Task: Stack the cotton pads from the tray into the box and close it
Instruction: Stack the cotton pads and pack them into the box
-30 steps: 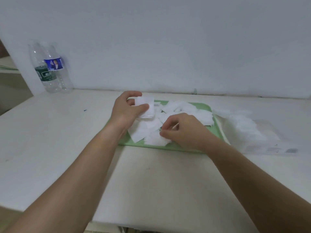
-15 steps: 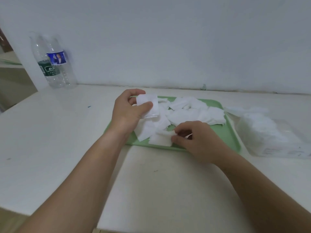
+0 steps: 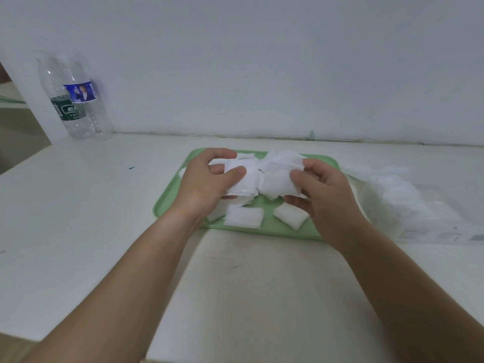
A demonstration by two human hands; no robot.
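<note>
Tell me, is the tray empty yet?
Not empty. Two loose pads lie on the tray near its front edge, with more farther back.

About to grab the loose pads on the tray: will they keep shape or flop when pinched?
Probably floppy: the pad in the right hand sags with ragged edges. Likely light: the left hand holds its stack in a simple pinch. The loose pads lie flat on the tray, so they shouldn't roll, though a push may bunch them.
</note>
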